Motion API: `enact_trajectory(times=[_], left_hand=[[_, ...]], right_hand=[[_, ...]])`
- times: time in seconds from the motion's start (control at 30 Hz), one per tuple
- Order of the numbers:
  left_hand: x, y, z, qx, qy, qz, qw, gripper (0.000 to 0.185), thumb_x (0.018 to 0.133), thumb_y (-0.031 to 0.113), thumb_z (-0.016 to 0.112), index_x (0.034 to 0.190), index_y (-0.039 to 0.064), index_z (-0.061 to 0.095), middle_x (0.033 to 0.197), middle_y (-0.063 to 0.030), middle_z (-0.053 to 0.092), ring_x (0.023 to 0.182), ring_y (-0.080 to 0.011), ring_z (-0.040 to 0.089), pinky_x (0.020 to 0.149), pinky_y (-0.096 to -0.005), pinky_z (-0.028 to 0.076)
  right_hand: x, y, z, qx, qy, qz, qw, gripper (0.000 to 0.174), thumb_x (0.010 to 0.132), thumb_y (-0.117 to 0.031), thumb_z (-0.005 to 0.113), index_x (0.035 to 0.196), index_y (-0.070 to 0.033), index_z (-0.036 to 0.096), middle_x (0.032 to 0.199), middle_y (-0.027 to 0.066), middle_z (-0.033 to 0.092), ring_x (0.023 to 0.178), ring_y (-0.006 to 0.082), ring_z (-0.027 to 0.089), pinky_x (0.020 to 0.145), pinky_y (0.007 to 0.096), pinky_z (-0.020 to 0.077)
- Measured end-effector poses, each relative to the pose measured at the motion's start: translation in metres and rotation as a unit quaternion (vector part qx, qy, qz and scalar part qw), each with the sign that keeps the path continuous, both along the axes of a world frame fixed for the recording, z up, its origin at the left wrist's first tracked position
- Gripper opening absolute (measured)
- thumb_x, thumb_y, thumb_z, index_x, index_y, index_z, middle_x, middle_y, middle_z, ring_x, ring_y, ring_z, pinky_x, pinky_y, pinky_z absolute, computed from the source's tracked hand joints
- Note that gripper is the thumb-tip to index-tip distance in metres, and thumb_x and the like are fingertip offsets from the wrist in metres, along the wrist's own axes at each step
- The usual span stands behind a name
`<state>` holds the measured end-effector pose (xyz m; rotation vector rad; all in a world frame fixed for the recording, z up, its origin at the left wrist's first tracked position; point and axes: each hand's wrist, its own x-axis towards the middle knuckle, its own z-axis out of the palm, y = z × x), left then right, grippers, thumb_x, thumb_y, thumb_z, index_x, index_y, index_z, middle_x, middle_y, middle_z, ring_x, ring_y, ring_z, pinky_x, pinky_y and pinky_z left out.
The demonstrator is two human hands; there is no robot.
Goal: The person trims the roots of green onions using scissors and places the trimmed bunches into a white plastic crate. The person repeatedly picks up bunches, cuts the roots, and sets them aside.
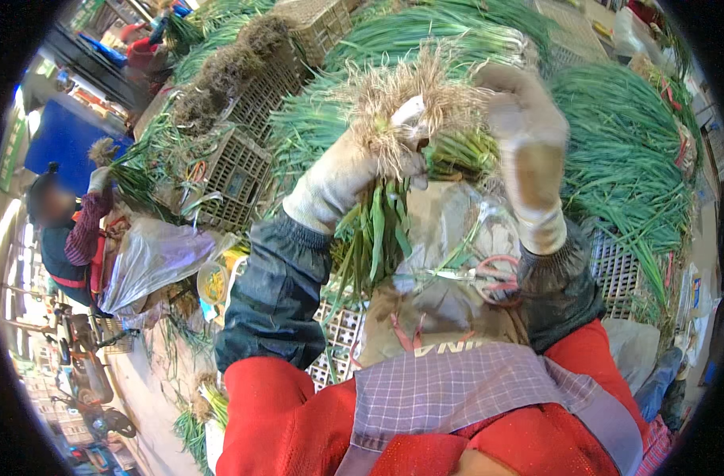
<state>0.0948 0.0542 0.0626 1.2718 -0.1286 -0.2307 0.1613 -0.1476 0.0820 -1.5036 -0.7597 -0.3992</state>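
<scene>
My left hand [338,178], in a cream-coloured work glove, grips a bunch of green onions [377,229]. The leaves hang down below the fist, and the tangled pale roots [421,89] point up and away from me. One white stem base [408,112] shows among them. At the right edge of the roots is my right hand [526,113], gloved too and blurred. Its fingers look curled, but whether they pinch anything is unclear. Scissors with reddish handles [498,279] lie below it on the brown covering [445,321] over my lap.
Heaps of green onions [618,137] flank the work spot, some on plastic crates [615,273]. Another crate [237,178] stands left, near a row of root clumps [219,77]. A small tub of rubber bands [212,283] sits by my left sleeve. A co-worker [70,238] holds a bunch farther left.
</scene>
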Motion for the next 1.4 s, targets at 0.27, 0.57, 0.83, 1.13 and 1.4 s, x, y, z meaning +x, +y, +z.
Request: enact_trajectory(times=[0.27,0.57,0.83,1.13,1.4], left_hand=[[0.007,-0.003,-0.021,0.042,-0.085,0.026,0.995,0.064,0.083,0.002,0.070,0.141,0.005,0.042,0.124,-0.0097,0.060,0.112,-0.0199,0.061,0.091,-0.0347,0.053],[-0.010,0.005,0.014,-0.054,-0.017,0.159,0.986,0.035,0.096,0.022,0.065,0.126,0.008,0.055,0.101,-0.0060,0.065,0.082,-0.0170,0.065,0.067,-0.0291,0.056],[-0.009,0.003,0.016,-0.033,-0.055,0.123,0.990,0.039,0.096,0.020,0.064,0.130,0.005,0.053,0.107,-0.0046,0.066,0.091,-0.0130,0.064,0.075,-0.0287,0.055],[0.010,0.007,0.003,-0.025,-0.072,0.082,0.994,0.038,0.103,0.022,0.049,0.137,0.006,0.047,0.116,-0.0080,0.064,0.099,-0.0194,0.064,0.084,-0.0328,0.055],[0.008,0.004,0.013,0.180,-0.049,0.131,0.974,0.029,0.098,0.014,0.056,0.125,0.005,0.058,0.111,-0.0081,0.067,0.103,-0.0237,0.064,0.088,-0.0353,0.053]], right_hand=[[0.011,0.016,0.009,-0.265,-0.272,0.148,0.913,0.052,0.101,-0.043,0.046,0.134,-0.004,0.055,0.147,0.0223,0.042,0.138,0.0372,0.037,0.114,0.0434,0.0261],[-0.011,0.003,-0.031,-0.094,-0.126,-0.016,0.987,0.021,0.078,-0.022,0.075,0.091,-0.006,0.071,0.084,0.0102,0.069,0.079,0.0272,0.067,0.074,0.0367,0.0529],[-0.039,0.032,-0.052,-0.317,-0.163,-0.005,0.934,0.019,0.076,-0.029,0.074,0.082,-0.011,0.071,0.074,0.0093,0.067,0.071,0.0294,0.066,0.068,0.0410,0.0507],[-0.040,0.035,-0.058,-0.252,-0.184,-0.033,0.950,0.014,0.073,-0.016,0.071,0.078,-0.004,0.066,0.074,0.0122,0.065,0.072,0.0330,0.063,0.069,0.0441,0.0495],[-0.028,0.041,-0.058,-0.310,-0.131,0.019,0.942,0.021,0.080,-0.026,0.066,0.073,-0.006,0.067,0.068,0.0139,0.063,0.065,0.0347,0.065,0.064,0.0476,0.0510]])
